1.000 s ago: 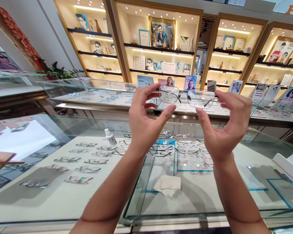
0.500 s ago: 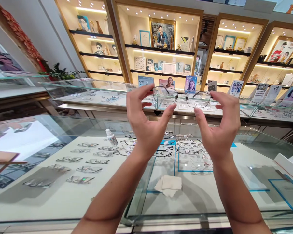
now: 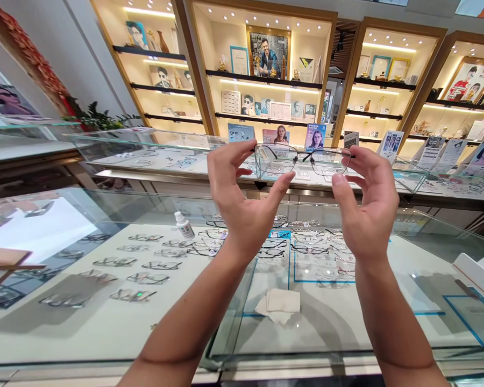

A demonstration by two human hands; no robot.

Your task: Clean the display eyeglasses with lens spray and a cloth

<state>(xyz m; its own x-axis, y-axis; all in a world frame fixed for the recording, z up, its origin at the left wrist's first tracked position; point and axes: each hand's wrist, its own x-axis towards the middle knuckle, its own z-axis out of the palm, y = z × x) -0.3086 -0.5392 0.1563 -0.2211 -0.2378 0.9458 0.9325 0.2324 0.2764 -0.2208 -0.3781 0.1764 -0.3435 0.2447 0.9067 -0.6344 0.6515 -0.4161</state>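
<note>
Thin dark-rimmed eyeglasses [image 3: 304, 157] are held up in front of me, above the glass counter. My left hand [image 3: 242, 193] grips them at the left outer corner with its fingertips, the thumb sticking out below the left lens. At the opposite corner my right hand [image 3: 367, 204] holds the frame, its thumb below the right lens. The folded-back temples show faintly through the lenses. Below, on the counter glass, lies a folded cream cleaning cloth [image 3: 280, 303]. A small white bottle [image 3: 184, 226] stands left of my left forearm.
Several rows of spectacle frames [image 3: 147, 278] lie inside the glass display counter [image 3: 306, 352]. A white tray-like object [image 3: 476, 274] is at the right edge, a mirror [image 3: 40, 231] at the left. Behind are another glass counter [image 3: 153, 161] and lit shelves [image 3: 266, 78].
The eyeglasses have turned slightly and shifted a little to the right. My right thumb has moved right, away from the nose bridge. The left hand has barely moved.
</note>
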